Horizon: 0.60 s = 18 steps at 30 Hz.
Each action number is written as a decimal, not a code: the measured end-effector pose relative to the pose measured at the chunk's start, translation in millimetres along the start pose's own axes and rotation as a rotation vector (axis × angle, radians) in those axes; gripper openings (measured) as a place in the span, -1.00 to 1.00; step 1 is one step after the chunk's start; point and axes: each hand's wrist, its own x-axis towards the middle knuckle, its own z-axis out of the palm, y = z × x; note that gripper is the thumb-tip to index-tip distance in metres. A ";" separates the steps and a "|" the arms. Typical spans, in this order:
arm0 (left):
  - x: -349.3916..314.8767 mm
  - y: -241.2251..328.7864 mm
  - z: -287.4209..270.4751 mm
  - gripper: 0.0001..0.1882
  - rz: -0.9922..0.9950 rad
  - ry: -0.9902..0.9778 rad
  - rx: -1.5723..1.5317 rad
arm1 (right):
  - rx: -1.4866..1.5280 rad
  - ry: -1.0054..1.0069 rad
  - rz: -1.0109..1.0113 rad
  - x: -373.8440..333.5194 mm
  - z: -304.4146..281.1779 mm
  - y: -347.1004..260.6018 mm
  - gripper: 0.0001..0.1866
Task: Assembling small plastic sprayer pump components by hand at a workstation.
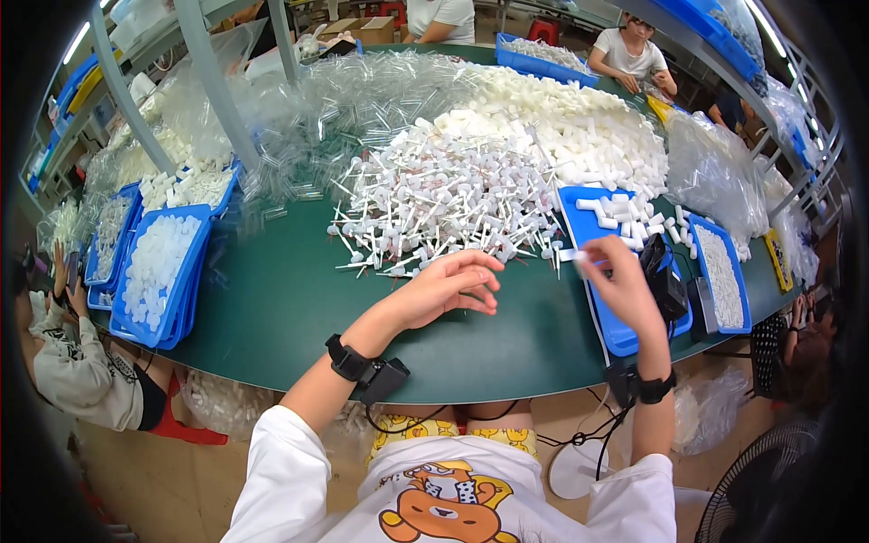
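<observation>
My left hand point(453, 291) hovers over the green table point(380, 348), just in front of a pile of thin white sticks with pale round heads point(453, 195). Its fingers are loosely curved and apart, with nothing in them. Above the left edge of a blue tray point(625, 342) is my right hand point(625, 281), thumb and fingertips closed on a small white piece point(584, 262) whose kind is blurred. White tube-shaped pieces point(625, 217) lie at the far end of that tray. A black device point(668, 290) stands beside my right hand.
A heap of white cylinders point(579, 127) and clear plastic tubes point(362, 86) spread behind the pile. Blue trays stand at left, with white discs point(158, 267), and at right, with small white pieces point(720, 271). Metal posts point(217, 81) rise at left. Other people sit around the table.
</observation>
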 end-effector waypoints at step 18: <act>5.1 -23.5 -10.4 -0.63 0.162 0.295 -0.031 | 0.689 -0.198 0.060 65.4 97.8 -3.5 -0.68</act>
